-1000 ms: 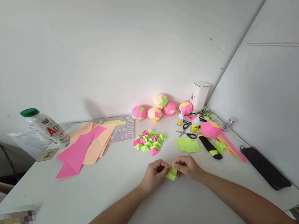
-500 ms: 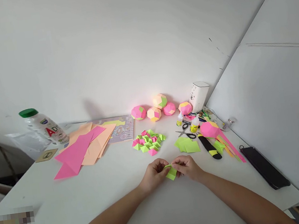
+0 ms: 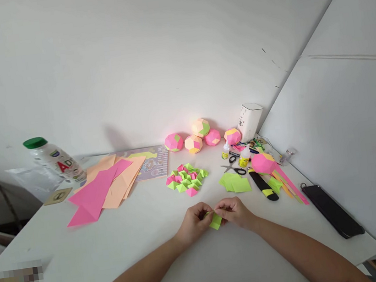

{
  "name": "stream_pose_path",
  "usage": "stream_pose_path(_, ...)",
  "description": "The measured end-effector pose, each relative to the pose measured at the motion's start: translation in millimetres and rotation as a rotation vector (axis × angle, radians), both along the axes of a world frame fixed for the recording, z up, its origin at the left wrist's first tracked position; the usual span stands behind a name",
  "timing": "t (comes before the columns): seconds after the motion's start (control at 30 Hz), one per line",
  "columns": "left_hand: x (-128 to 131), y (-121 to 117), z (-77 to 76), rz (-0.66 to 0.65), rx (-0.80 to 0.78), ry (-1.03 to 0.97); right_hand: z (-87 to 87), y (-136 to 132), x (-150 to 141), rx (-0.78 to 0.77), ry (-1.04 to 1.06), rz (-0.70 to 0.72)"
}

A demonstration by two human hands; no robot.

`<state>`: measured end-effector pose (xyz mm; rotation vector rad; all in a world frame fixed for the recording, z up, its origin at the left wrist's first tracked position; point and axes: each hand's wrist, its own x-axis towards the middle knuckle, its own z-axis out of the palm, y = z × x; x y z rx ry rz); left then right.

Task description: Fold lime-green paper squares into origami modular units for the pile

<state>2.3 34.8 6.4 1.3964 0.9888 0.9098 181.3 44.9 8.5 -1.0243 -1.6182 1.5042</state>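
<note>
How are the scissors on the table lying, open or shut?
Open: the scissors show their blades forked apart and their black handle loops spread.

Folded pieces (image 3: pixel 185 176) lie behind the held paper (image 3: pixel 216 222), left of scissors (image 3: pixel 230 167)

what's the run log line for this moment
left hand: pinches green paper | right hand: same paper | ahead: folded pieces | right side: scissors

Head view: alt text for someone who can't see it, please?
A person's left hand and right hand pinch a small green paper over a white table. Beyond lie pink-and-green folded pieces, green sheets, scissors and paper balls.
</note>
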Motion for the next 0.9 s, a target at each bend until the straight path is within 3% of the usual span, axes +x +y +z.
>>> stream_pose_path(0.2,-4.6,2.1,1.4,0.013,-0.11,-0.12,3.9,2.0,0.1,0.008,-0.01,-0.051)
stream_pose_path(0.4,-5.6,1.8,4.8,-0.017,-0.108,-0.218,1.7,2.7,0.5,-0.027,0.009,-0.087)
stream_pose_path(0.57,-2.8,1.2,-1.0,-0.061,-0.053,-0.077,0.9,0.9,-0.9,-0.019,-0.001,-0.017)
stream_pose_path(0.73,-3.0,1.7,-2.5,-0.001,-0.045,-0.082,0.8,1.0,-0.3,0.022,-0.007,-0.068)
stream_pose_path(0.9,-3.2,0.7,1.2,-0.023,-0.044,-0.069,-0.3,1.4,0.2,0.041,-0.024,-0.043)
